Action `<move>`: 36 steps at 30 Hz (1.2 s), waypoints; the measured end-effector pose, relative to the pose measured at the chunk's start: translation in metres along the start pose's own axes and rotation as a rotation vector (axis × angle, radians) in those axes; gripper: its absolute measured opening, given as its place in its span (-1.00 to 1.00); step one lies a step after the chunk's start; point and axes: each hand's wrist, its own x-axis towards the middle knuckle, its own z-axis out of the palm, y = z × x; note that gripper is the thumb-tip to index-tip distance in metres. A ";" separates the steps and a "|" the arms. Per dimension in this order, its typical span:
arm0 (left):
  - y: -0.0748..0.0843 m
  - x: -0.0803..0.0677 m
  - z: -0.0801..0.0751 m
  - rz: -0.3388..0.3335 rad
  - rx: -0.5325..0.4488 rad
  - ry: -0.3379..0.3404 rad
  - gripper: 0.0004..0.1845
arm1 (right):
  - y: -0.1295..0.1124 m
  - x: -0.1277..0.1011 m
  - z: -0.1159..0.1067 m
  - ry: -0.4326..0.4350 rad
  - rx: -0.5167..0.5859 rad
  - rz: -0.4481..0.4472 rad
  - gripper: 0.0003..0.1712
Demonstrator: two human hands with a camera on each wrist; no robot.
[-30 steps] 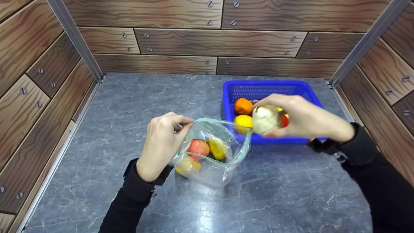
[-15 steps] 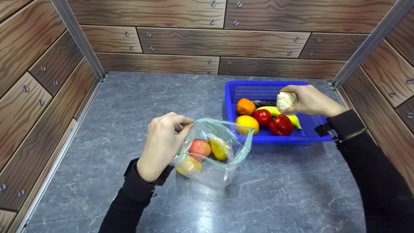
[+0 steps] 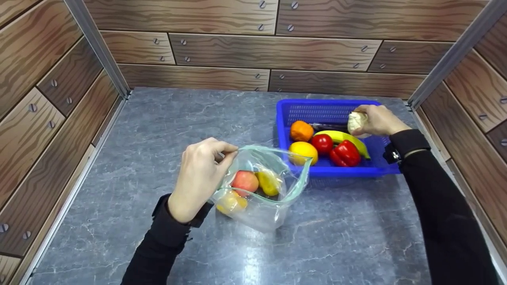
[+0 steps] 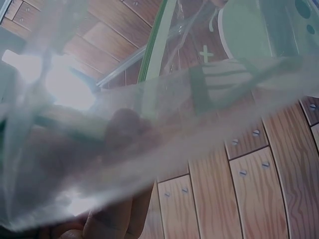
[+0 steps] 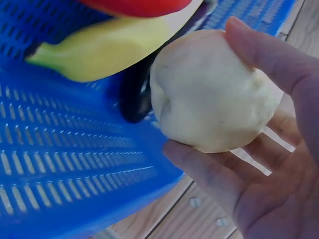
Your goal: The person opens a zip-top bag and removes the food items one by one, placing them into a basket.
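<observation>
left hand (image 3: 200, 174) pinches rim of clear zip bag (image 3: 261, 190) w/ thumb & fingers, mouth held open, mid-counter. right hand (image 3: 376, 120) has fingers curled round pale round veg (image 3: 356, 120) over back right corner of blue basket (image 3: 285, 130), above banana (image 3: 342, 137) & red pepper (image 3: 345, 153).

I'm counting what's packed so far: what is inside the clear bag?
Inside the clear bag show a red apple, a yellow-green fruit and a yellowish fruit lower down. The left hand and folded plastic hide anything beneath them.
</observation>
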 end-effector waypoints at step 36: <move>0.001 0.003 -0.001 0.007 0.011 -0.007 -0.94 | -0.010 -0.008 -0.008 0.051 -0.042 -0.079 -0.36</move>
